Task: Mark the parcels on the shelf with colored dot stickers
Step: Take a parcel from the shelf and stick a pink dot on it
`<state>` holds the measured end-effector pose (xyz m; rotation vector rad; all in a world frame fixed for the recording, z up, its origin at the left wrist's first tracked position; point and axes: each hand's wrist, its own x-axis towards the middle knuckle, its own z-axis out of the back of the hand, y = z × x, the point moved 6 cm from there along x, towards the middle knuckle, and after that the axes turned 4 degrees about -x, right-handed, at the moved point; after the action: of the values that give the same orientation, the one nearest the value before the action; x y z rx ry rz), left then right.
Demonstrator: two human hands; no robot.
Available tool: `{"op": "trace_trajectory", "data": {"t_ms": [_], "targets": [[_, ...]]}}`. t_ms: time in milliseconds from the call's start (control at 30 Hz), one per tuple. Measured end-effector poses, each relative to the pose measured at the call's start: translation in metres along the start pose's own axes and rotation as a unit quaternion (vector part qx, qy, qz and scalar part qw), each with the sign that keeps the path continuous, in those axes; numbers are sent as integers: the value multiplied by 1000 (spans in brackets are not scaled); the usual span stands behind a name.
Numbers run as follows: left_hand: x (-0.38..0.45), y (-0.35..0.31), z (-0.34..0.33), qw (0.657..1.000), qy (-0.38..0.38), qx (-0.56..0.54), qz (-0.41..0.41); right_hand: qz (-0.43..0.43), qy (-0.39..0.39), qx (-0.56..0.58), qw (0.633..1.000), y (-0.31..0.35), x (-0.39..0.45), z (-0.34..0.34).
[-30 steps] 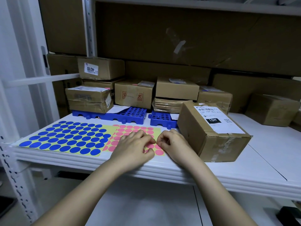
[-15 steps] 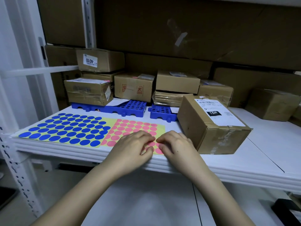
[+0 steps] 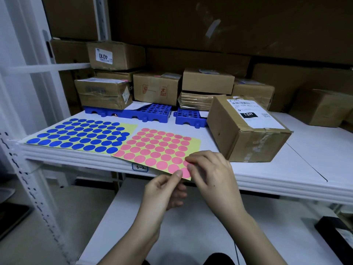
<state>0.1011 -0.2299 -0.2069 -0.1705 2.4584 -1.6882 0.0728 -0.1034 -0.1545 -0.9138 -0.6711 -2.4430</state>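
A yellow sheet of pink dot stickers (image 3: pixel 158 148) lies on the white shelf (image 3: pixel 286 169), its near corner sticking out past the front edge. My left hand (image 3: pixel 164 190) pinches that overhanging corner from below, thumb on top. My right hand (image 3: pixel 210 175) has its fingertips curled onto the pink dots at the sheet's near right edge. A yellow sheet of blue dot stickers (image 3: pixel 82 134) lies flat to the left. A brown parcel with a white "15H" label (image 3: pixel 246 129) stands just right of the pink sheet, beyond my right hand.
Several more cardboard parcels (image 3: pixel 156 87) are stacked at the back on blue plastic grid trays (image 3: pixel 152 111). One box (image 3: pixel 324 108) sits far right. A white upright post (image 3: pixel 24 169) stands at the left. A lower white shelf (image 3: pixel 191 226) lies under my hands.
The pink sheet has slid toward me and its near corner now hangs over the shelf edge. My left hand dropped below the edge to pinch it. The camera has moved closer.
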Motion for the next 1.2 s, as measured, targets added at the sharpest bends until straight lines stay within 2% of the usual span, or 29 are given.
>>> {"op": "trace_trajectory", "data": {"t_ms": [100,233,433,733,1200], "targets": [[-2,1,-5,998,13,-48,41,-4,-7,15,1000,0,-3,1],[-4,-3,-11,994,17,-97,56,1,-24,26,999,2,-10,2],[-6,-3,-13,995,-9,-96,20,-7,-48,59,997,4,-17,7],[-7,-11,-22,992,45,-118,-15,-14,-74,73,994,3,-17,20],[0,-23,-34,991,40,-111,-57,-1,-130,59,990,4,-9,34]]}}
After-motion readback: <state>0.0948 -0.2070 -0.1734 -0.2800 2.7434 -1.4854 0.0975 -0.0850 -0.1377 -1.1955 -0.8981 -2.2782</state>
